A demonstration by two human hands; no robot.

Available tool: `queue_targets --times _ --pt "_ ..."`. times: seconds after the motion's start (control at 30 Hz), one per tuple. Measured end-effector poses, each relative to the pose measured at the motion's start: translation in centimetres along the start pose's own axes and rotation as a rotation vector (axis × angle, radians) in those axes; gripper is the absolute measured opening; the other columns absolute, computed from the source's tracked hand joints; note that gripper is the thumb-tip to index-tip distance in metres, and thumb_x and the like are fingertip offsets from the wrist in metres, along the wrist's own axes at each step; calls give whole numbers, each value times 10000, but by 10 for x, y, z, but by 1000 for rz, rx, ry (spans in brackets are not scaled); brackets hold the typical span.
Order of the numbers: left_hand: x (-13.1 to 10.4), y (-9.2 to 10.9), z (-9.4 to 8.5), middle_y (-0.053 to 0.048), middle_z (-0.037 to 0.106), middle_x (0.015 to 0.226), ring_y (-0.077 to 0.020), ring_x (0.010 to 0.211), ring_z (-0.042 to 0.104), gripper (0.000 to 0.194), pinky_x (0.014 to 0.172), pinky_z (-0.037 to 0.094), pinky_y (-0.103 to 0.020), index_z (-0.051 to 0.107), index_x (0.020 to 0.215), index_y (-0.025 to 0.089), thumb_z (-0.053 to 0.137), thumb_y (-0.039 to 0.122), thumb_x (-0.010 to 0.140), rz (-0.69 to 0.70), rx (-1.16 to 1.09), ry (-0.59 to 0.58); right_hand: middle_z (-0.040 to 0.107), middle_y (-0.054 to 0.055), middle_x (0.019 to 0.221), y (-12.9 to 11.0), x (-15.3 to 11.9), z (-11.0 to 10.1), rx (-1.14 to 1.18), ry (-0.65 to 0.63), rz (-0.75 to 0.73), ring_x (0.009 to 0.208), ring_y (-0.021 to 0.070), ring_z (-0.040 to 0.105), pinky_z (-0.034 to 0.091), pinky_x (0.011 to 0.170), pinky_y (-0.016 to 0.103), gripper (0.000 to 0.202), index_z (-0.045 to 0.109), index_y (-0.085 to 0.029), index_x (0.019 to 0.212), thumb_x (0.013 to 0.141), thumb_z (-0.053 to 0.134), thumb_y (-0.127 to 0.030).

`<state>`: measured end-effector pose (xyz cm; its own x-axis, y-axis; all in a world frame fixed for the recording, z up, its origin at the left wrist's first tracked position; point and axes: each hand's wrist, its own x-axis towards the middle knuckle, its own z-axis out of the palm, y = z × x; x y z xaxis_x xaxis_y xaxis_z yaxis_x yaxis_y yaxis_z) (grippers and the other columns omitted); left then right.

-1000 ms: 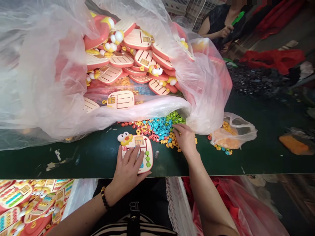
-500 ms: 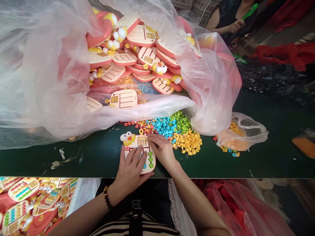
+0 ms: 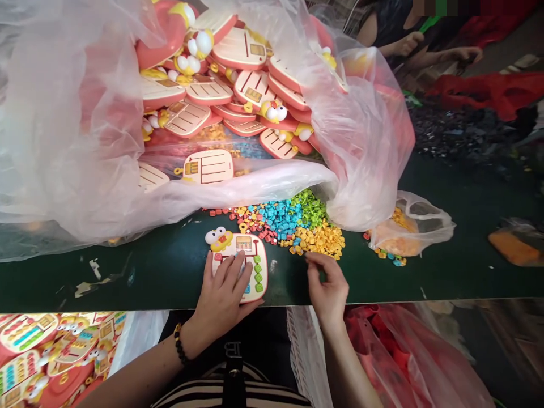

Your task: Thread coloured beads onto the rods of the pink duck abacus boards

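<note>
A white toy board (image 3: 260, 249) with a red rim and a googly-eyed yellow duck head lies flat near the table edge. Green pieces line its right column, and a red and a blue piece also show. My left hand (image 3: 227, 286) rests spread over the board, fingers apart, covering its middle. To the right, my right hand (image 3: 329, 283) is over the table below the yellow pieces (image 3: 325, 241), thumb and fingers curled together; whatever is between the fingertips is too small to make out. Blue pieces (image 3: 280, 218), green pieces (image 3: 311, 209) and red pieces lie heaped beside the yellow ones.
A large clear plastic bag (image 3: 106, 192) full of blank boards (image 3: 208, 166) spreads behind. A small bag of orange pieces (image 3: 397, 235) lies right. Filled boards (image 3: 32, 331) sit lower left, red plastic (image 3: 408, 351) lower right. Another person's hand (image 3: 410, 42) holds something green.
My right hand has left the board's upper right corner and moved right, beside the yellow pieces. The green column now shows another piece on top. My left hand stays on the board.
</note>
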<state>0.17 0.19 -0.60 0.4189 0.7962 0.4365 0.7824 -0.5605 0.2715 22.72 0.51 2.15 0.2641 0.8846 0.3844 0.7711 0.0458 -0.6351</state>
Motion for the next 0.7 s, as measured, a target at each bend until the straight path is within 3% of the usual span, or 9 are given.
queue_targets --times 0.07,0.17,0.33,0.5,0.7 --pt "0 0 -1 -139 579 1321 -298 1147 540 550 1149 168 -591 588 1218 165 597 549 824 -2 -2 -3 668 65 845 16 -5 -7 -97 91 86 708 181 628 543 662 335 142 662 -201 881 849 547 -279" --pt "1 1 -1 -142 578 1321 -296 1135 546 544 1145 180 -589 588 1215 165 602 543 823 -1 1 -9 661 76 851 28 -8 -8 -162 70 107 645 166 602 535 619 320 181 664 -186 890 843 580 -338" --pt "1 2 -2 -152 574 1325 -300 1128 548 534 1138 199 -590 598 1196 158 606 537 821 3 14 16 700 93 991 28 0 -1 -107 33 45 753 190 640 547 713 351 241 685 -200 998 874 538 -344" --pt "1 2 -2 -142 577 1324 -299 1144 545 550 1138 208 -589 592 1212 175 627 540 802 -6 21 1 694 88 878 33 6 -11 -131 185 114 656 172 607 535 644 325 223 696 -183 919 858 554 -344" --pt "0 2 -2 -156 571 1327 -308 1148 540 551 1132 210 -597 590 1213 164 628 533 805 4 24 15 663 71 828 48 -3 -21 -147 106 101 625 163 593 532 602 315 239 723 -200 838 849 573 -385"
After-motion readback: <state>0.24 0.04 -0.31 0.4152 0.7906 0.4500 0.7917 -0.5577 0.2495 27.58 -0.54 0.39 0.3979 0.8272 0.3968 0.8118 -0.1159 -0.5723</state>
